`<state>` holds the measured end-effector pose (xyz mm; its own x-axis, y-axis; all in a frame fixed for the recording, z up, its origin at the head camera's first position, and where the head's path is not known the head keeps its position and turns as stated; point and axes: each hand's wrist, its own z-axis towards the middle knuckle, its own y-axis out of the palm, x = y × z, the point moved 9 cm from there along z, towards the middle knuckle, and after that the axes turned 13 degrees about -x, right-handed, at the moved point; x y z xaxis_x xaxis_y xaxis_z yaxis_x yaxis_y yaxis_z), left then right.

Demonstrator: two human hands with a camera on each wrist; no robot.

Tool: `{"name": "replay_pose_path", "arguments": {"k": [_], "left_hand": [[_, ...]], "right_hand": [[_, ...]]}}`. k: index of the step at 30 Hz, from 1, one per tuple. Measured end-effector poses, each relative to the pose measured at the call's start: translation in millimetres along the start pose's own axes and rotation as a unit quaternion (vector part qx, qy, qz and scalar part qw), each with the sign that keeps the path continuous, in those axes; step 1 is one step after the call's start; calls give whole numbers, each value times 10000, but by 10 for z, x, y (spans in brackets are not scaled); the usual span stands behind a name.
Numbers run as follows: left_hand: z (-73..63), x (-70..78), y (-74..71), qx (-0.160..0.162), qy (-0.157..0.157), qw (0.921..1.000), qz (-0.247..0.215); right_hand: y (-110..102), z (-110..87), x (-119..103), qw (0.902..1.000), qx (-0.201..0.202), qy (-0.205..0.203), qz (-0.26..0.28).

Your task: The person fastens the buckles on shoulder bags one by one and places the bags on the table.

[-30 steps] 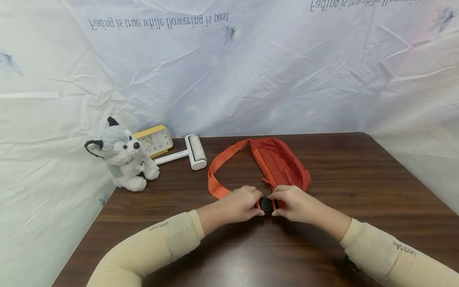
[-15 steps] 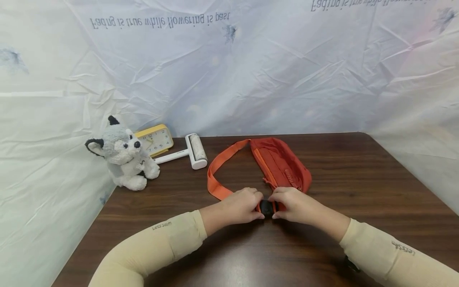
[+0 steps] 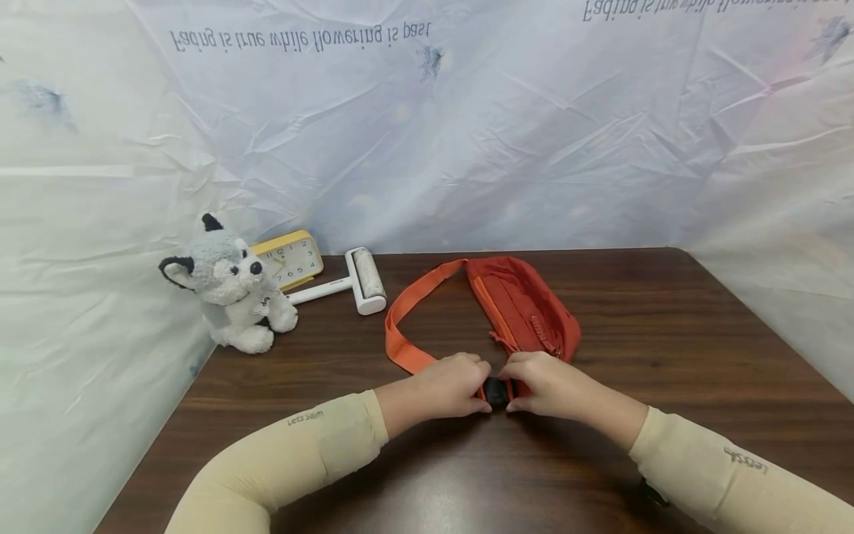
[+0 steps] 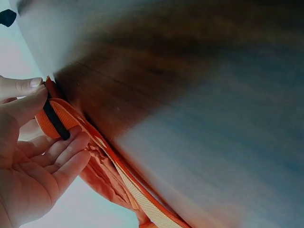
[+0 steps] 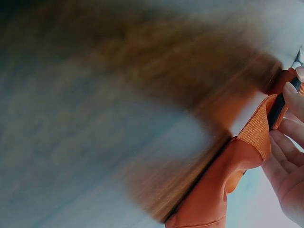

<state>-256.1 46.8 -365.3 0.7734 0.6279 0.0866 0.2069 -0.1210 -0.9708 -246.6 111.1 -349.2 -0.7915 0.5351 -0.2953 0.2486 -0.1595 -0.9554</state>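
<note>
A red waist bag (image 3: 523, 304) lies on the table, its orange strap (image 3: 403, 345) looping out to the left and round to the front. The black buckle (image 3: 496, 391) sits between both hands near the bag's front end. My left hand (image 3: 454, 387) pinches the buckle's left side, thumb toward me and fingers beyond. From the right, my right hand (image 3: 543, 384) pinches the buckle's other side where it meets the bag. Both wrist views show a dark buckle edge (image 4: 56, 118) with orange webbing at the fingers; fingertips hide part of the buckle.
A grey and white plush dog (image 3: 233, 289) sits at the table's left edge. Behind it stands a yellow clock (image 3: 293, 259), partly covered. A white lint roller (image 3: 365, 282) lies left of the bag, and a printed cloth (image 3: 534, 133) hangs behind the table.
Both hands, with the buckle between them, have shifted very slightly toward me. Their pinch looks the same, and the bag stays in place.
</note>
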Motion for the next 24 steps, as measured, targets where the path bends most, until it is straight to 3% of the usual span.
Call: {"name": "replay_pose_path", "arguments": {"k": [6,24], "left_hand": [[21,0,46,-244,-96,9997,28],[47,34,87,-471,-160,9983,301]], "right_hand": [[28,15,3,9999,-158,28,-39],[83,27,36,9989,-403,136,-185]]}}
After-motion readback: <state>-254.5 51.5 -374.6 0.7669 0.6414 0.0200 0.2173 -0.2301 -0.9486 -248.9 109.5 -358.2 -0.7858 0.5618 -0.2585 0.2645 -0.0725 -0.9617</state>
